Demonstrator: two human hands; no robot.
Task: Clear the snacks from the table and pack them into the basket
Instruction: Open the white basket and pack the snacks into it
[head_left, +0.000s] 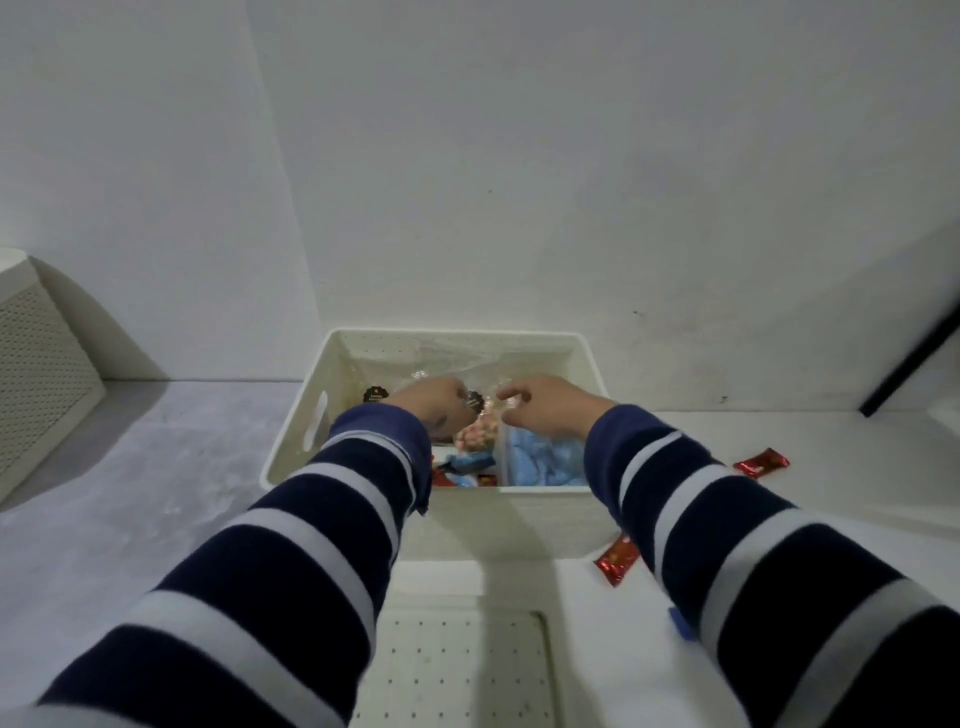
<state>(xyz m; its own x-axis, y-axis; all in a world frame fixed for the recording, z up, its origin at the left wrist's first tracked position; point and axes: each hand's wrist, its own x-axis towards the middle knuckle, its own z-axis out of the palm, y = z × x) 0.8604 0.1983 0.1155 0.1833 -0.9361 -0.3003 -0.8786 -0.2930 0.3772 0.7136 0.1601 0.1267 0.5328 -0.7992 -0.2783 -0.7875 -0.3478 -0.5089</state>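
Apparently both hands, left hand (434, 402) and right hand (540, 410), pinched a clear snack bag (475, 434) inside the basket (498, 519), likely settling it flat, while two red packets (761, 462) lay on the tabletop (156, 467).

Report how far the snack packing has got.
Done: the basket already holds several snacks, among them a blue pack. In hand: the left hand and right hand grip a clear bag inside it. Left: two red packets on the table.
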